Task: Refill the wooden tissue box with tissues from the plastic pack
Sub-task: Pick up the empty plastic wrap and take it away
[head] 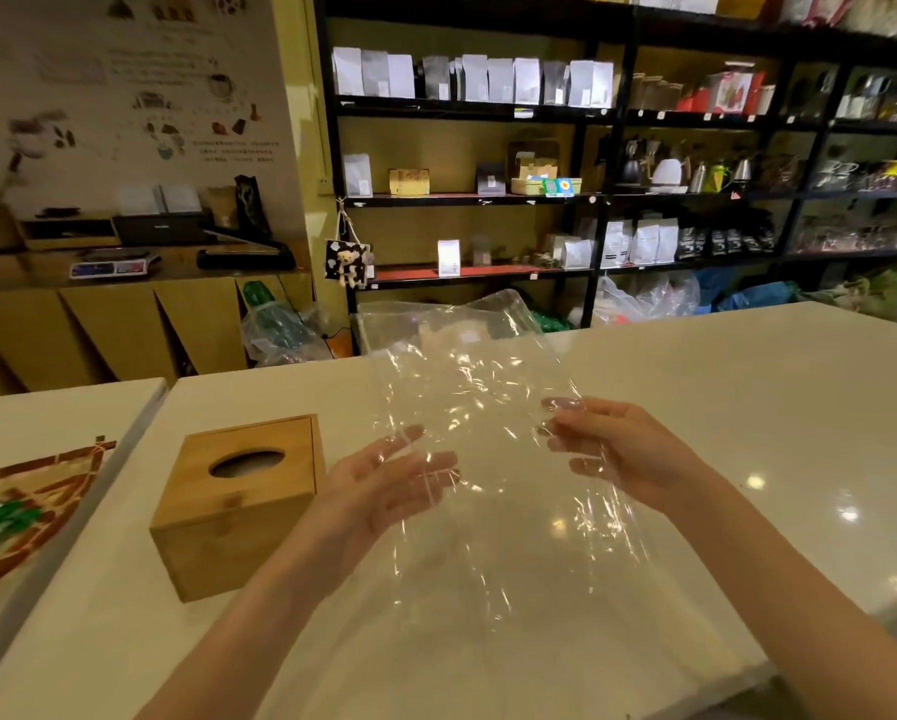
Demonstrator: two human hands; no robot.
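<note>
Both bare forearms reach in from the near edge over the white table [696, 387]. Between the hands hangs a clear plastic pack [477, 407], crinkled and see-through, standing up from the tabletop and rising toward the far edge; it looks limp and I see no tissues in it. Her left hand [384, 485] lies behind the film with the fingers spread and loosely extended, flat against the sheet. Her right hand [612, 454] has its fingers curled at the pack's right edge, fingertips on the film; whether it truly pinches the plastic I cannot tell.

Just left of the left hand sits the wooden tissue box [238, 501], upright on the table, its oval slot on top dark, something pale faintly showing inside. Nothing stands between it and the hands.

Farther left, a second white table [46, 407] carries a blurred brown and green pattern. Beyond, black shelves [607, 122] hold white pouches, kettles and boxes; a small bear toy [347, 265] hangs at the shelf end. A wall poster [124, 96] has writing, too blurred to read. Loose plastic bags [280, 335] lie on the floor.
</note>
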